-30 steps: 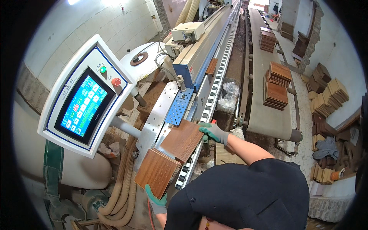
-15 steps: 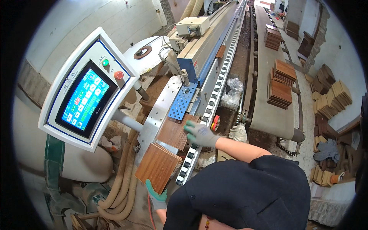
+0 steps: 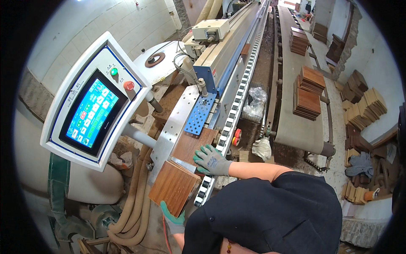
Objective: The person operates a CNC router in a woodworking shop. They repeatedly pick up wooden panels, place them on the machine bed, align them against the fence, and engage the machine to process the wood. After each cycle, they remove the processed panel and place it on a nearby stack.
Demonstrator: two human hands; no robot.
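Note:
My right hand (image 3: 211, 161), in a grey and green glove, lies with fingers spread on a brown wooden board (image 3: 194, 141). That board rests on the steel plate (image 3: 166, 136) beside a roller rail (image 3: 206, 188), its far end at a blue perforated plate (image 3: 198, 115). My left hand (image 3: 172, 218), gloved alike, grips the near lower edge of a stack of brown boards (image 3: 173, 184) just below that board; part of the hand is hidden under the stack and my dark clothing.
A control panel (image 3: 93, 106) juts out on the left above coiled hoses (image 3: 135, 207). The long machine (image 3: 224, 51) runs away from me. A belt conveyor (image 3: 296, 135) on the right carries board stacks (image 3: 307, 101); more boards (image 3: 363, 106) lean along the right wall.
My right hand has left the single board's far right edge and moved down and left onto its top. That board sits slightly farther up under the blue plate. My left hand has hardly moved.

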